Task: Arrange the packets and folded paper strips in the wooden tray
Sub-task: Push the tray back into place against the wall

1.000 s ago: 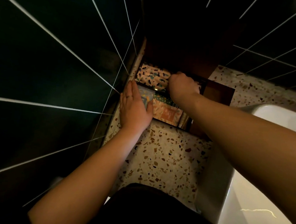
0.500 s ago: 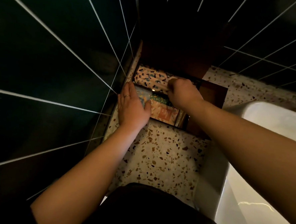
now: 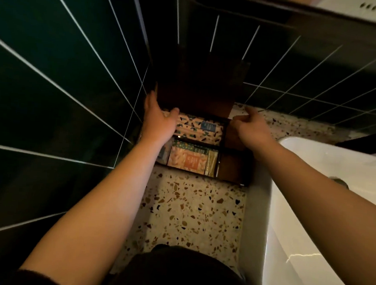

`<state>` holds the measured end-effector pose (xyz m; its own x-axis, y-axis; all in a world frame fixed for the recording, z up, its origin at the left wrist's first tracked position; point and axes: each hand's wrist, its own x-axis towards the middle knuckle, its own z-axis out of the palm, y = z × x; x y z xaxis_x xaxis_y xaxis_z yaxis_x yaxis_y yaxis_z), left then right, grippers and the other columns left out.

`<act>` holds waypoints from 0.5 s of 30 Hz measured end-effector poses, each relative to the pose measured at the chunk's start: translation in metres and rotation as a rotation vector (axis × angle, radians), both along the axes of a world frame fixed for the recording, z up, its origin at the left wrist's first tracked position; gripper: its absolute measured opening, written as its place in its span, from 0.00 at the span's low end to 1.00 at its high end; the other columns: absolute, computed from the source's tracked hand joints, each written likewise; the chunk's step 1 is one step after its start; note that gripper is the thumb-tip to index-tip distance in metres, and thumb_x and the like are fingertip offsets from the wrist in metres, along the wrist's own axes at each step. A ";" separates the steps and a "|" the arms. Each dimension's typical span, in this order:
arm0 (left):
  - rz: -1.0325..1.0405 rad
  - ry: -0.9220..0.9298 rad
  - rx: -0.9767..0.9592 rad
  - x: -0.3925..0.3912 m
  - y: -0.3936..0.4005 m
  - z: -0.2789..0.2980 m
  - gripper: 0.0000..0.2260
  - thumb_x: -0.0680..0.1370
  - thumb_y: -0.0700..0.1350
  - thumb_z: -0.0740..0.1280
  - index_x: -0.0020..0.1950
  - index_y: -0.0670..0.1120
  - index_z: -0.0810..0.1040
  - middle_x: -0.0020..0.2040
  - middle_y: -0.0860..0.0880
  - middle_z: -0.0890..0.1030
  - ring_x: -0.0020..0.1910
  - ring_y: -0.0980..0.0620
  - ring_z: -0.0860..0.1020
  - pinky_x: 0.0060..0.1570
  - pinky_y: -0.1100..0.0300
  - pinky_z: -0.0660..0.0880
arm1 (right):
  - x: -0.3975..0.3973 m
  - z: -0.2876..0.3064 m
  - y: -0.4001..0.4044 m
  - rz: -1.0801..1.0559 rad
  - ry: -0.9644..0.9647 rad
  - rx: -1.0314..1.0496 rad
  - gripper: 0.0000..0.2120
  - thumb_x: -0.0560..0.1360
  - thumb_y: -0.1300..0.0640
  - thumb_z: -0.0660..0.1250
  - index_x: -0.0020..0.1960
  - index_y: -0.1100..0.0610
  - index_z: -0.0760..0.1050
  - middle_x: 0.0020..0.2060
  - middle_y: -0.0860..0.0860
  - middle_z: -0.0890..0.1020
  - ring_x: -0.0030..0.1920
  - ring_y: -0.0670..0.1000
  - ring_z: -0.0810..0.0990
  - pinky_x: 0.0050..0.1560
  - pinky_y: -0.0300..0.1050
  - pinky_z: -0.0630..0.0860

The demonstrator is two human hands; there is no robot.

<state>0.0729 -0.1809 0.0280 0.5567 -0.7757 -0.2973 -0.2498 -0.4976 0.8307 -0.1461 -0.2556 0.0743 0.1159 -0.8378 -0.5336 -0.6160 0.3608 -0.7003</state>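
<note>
A dark wooden tray point(image 3: 233, 182) sits on the terrazzo counter against the tiled wall. Its back compartment holds patterned packets point(image 3: 201, 127). The front compartment holds an orange packet point(image 3: 188, 162), a green packet point(image 3: 189, 147) behind it and thin folded paper strips point(image 3: 212, 164) at the right. The right compartments point(image 3: 231, 167) show bare wood. A dark wooden lid point(image 3: 196, 94) stands upright at the tray's back. My left hand point(image 3: 160, 118) grips the lid's lower left edge, thumb over the patterned packets. My right hand point(image 3: 252, 126) pinches the lid's lower right corner.
A white sink basin point(image 3: 324, 194) lies close to the right of the tray. Dark green tiled walls point(image 3: 54, 79) close in on the left and behind. Speckled terrazzo counter point(image 3: 191, 213) stretches from the tray toward me. The light is dim.
Both hands have left the packets and moved back to the tray's rear corners, onto the upright lid. The camera has tilted up, so more wall and the lid show.
</note>
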 end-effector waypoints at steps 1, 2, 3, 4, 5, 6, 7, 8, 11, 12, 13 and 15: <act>-0.004 0.001 -0.006 0.004 -0.006 0.002 0.37 0.79 0.49 0.69 0.83 0.51 0.51 0.82 0.48 0.57 0.79 0.45 0.60 0.76 0.44 0.62 | 0.001 0.001 -0.004 -0.003 -0.029 0.017 0.31 0.80 0.57 0.65 0.80 0.53 0.58 0.58 0.54 0.82 0.51 0.53 0.81 0.52 0.52 0.79; -0.013 0.001 -0.012 0.007 -0.011 0.003 0.37 0.79 0.50 0.69 0.82 0.53 0.51 0.81 0.49 0.59 0.79 0.46 0.61 0.76 0.43 0.62 | 0.004 0.001 -0.007 0.005 -0.043 0.031 0.31 0.81 0.58 0.65 0.80 0.53 0.58 0.59 0.53 0.81 0.53 0.53 0.81 0.54 0.51 0.79; -0.022 0.011 -0.009 0.010 -0.015 0.003 0.37 0.78 0.50 0.69 0.82 0.54 0.52 0.81 0.49 0.61 0.78 0.46 0.62 0.75 0.43 0.63 | 0.006 0.001 -0.011 0.015 -0.051 0.044 0.31 0.80 0.59 0.66 0.80 0.52 0.57 0.61 0.51 0.80 0.55 0.52 0.80 0.54 0.48 0.78; -0.029 0.036 -0.005 0.013 -0.019 0.002 0.37 0.78 0.50 0.69 0.82 0.56 0.52 0.80 0.50 0.62 0.78 0.47 0.63 0.75 0.43 0.64 | 0.009 0.000 -0.014 0.021 -0.066 0.056 0.32 0.80 0.59 0.66 0.80 0.53 0.57 0.62 0.50 0.80 0.55 0.52 0.80 0.53 0.45 0.78; -0.038 0.071 0.001 0.015 -0.021 0.003 0.37 0.79 0.49 0.69 0.82 0.56 0.52 0.80 0.50 0.63 0.78 0.47 0.63 0.75 0.43 0.64 | 0.012 0.000 -0.015 0.024 -0.080 0.065 0.32 0.80 0.60 0.66 0.80 0.53 0.57 0.63 0.50 0.80 0.53 0.50 0.81 0.49 0.42 0.78; -0.047 0.099 -0.002 0.017 -0.022 0.002 0.36 0.79 0.48 0.69 0.82 0.56 0.52 0.79 0.51 0.64 0.77 0.48 0.64 0.75 0.44 0.64 | 0.016 0.000 -0.016 0.024 -0.086 0.074 0.32 0.80 0.61 0.65 0.80 0.53 0.56 0.61 0.50 0.80 0.48 0.49 0.81 0.44 0.39 0.78; -0.054 0.115 -0.010 0.017 -0.023 0.004 0.36 0.80 0.47 0.69 0.82 0.56 0.52 0.79 0.51 0.65 0.77 0.49 0.64 0.75 0.45 0.64 | 0.018 0.001 -0.016 0.019 -0.090 0.084 0.32 0.81 0.62 0.65 0.80 0.53 0.55 0.60 0.49 0.80 0.45 0.46 0.80 0.40 0.37 0.77; -0.055 0.130 -0.024 0.018 -0.024 0.004 0.35 0.80 0.46 0.68 0.82 0.55 0.52 0.79 0.51 0.65 0.77 0.49 0.65 0.75 0.47 0.64 | 0.019 0.001 -0.016 0.010 -0.095 0.091 0.32 0.81 0.62 0.64 0.81 0.53 0.55 0.59 0.49 0.80 0.43 0.46 0.80 0.38 0.36 0.77; -0.026 0.199 -0.046 0.019 -0.023 0.006 0.32 0.82 0.44 0.65 0.82 0.52 0.53 0.79 0.50 0.65 0.77 0.49 0.65 0.75 0.49 0.63 | 0.018 -0.001 -0.015 -0.021 -0.126 0.098 0.31 0.81 0.63 0.63 0.80 0.52 0.56 0.61 0.48 0.79 0.48 0.50 0.81 0.43 0.42 0.78; -0.006 0.229 -0.056 0.019 -0.022 0.008 0.31 0.82 0.44 0.64 0.82 0.52 0.54 0.79 0.49 0.65 0.77 0.49 0.65 0.76 0.47 0.63 | 0.017 -0.001 -0.014 -0.040 -0.147 0.099 0.29 0.82 0.62 0.62 0.80 0.52 0.57 0.62 0.48 0.79 0.50 0.52 0.82 0.45 0.45 0.79; 0.016 0.262 -0.071 0.018 -0.021 0.011 0.30 0.83 0.43 0.63 0.82 0.52 0.54 0.79 0.49 0.64 0.77 0.49 0.64 0.75 0.46 0.64 | 0.017 -0.001 -0.012 -0.061 -0.170 0.102 0.27 0.82 0.61 0.61 0.79 0.52 0.58 0.62 0.48 0.79 0.51 0.54 0.82 0.48 0.48 0.79; 0.068 0.314 -0.125 0.013 -0.018 0.019 0.26 0.84 0.43 0.60 0.82 0.52 0.56 0.79 0.48 0.64 0.77 0.49 0.65 0.75 0.49 0.65 | 0.015 -0.002 -0.009 -0.113 -0.214 0.109 0.23 0.83 0.59 0.60 0.77 0.51 0.62 0.63 0.49 0.79 0.51 0.54 0.83 0.52 0.52 0.79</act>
